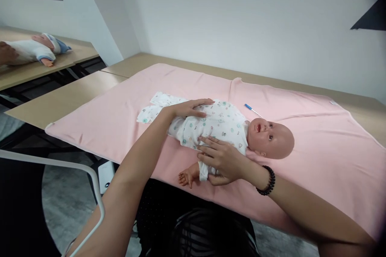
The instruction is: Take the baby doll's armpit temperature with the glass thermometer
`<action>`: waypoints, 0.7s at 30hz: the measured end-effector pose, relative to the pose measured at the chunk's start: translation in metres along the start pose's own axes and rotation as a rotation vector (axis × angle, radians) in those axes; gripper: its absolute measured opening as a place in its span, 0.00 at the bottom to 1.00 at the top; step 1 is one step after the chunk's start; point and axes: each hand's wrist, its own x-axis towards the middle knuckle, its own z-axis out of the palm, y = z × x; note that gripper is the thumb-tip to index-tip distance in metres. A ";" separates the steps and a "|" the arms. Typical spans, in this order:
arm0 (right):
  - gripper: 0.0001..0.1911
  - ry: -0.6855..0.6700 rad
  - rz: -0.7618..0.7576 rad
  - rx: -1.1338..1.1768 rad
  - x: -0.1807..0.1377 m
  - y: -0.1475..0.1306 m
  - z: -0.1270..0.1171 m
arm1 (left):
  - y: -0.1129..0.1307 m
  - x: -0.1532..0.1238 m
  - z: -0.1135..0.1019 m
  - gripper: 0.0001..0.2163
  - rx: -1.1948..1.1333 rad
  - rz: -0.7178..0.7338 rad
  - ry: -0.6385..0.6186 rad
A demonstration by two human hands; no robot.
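A baby doll [224,124] in a white patterned outfit lies on its back, its bald head [276,138] toward the right. Across its belly rests my left hand [193,108], fingers stretched out and lying on the cloth. My right hand [223,158] lies over the doll's near side and upper arm, with its fingers spread. Its thumb is beside the doll's sleeve [203,171], out of which the doll's small hand [188,175] sticks. The doll's far arm does not show.
A pink blanket [316,160] lies beneath the doll on a wooden table [90,88]. Beyond the doll's head is a thin stick with a blue end [248,107]. Another doll [42,50] lies on a table at left, a person's hand [7,53] on it. A chair frame [99,192] stands lower left.
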 end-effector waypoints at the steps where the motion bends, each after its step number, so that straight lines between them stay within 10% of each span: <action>1: 0.28 -0.009 0.001 0.001 0.000 0.000 -0.001 | 0.002 -0.002 -0.002 0.31 -0.012 0.016 0.002; 8: 0.24 0.008 0.013 -0.023 0.002 -0.004 0.004 | 0.003 -0.002 0.000 0.33 -0.003 0.012 -0.032; 21: 0.19 0.556 0.204 0.064 0.000 -0.004 0.017 | -0.017 0.006 0.001 0.29 -0.069 0.047 -0.062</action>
